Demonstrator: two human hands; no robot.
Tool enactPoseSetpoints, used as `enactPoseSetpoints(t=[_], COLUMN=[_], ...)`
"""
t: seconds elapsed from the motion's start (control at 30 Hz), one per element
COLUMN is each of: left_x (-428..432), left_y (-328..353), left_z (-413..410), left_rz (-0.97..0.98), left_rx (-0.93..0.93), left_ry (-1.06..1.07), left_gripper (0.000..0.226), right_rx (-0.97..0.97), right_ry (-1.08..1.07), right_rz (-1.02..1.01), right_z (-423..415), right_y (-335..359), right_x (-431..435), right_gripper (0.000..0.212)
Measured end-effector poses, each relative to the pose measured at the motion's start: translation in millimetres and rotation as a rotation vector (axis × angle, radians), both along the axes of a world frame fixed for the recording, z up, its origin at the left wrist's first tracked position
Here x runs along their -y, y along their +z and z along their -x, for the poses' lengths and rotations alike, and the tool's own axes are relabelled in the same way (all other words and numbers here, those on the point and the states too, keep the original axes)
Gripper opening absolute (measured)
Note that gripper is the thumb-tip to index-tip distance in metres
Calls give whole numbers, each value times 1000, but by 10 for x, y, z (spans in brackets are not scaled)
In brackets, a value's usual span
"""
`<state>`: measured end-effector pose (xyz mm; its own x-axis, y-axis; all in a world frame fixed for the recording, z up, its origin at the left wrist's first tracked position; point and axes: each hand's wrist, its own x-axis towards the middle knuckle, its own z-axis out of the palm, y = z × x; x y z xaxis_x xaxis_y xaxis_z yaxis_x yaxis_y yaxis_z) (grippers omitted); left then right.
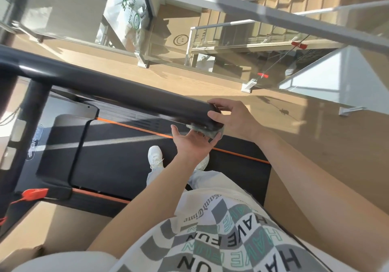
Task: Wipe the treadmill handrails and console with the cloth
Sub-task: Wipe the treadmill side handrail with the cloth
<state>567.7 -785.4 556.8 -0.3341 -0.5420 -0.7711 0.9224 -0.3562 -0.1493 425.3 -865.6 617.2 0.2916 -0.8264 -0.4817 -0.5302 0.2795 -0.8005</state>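
Observation:
A black treadmill handrail [126,95] runs from the upper left to the middle of the view. My right hand [233,118] grips its free end, thumb and fingers curled round the end cap. A small grey-green cloth [211,133] sits against the underside of the rail end, mostly hidden. My left hand [192,143] is palm up just below the rail, thumb spread, its straight fingers touching the cloth from underneath. The console is only partly in view as a dark shape at the left edge [8,166].
I stand on the black treadmill belt [117,156] with orange side stripes, white shoes below my hands. A red safety key [34,194] hangs at the lower left. A glass balustrade [210,46] borders the wooden floor beyond the rail. Cardboard [63,225] lies at the lower left.

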Motion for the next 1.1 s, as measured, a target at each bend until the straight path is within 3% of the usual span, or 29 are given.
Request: enactPoseSetpoints(t=[0.3,0.57,0.9,1.1], left_x=[7,116,240,323], left_y=[80,132,275,262], left_z=[-821,-1752,-1911,-2371], left_rz=[3,25,-30,-97], left_rx=[91,242,225,290], left_ry=[93,145,6,154], left_gripper=[97,89,86,74], right_rx=[-238,-290,-366,-330], right_ry=[169,299,421,464], right_rz=[245,394,392,371], right_z=[-506,-1292,-2194,-2443], right_y=[208,266,255,300], right_x=[-2,67,250,381], right_gripper=[38,43,53,52])
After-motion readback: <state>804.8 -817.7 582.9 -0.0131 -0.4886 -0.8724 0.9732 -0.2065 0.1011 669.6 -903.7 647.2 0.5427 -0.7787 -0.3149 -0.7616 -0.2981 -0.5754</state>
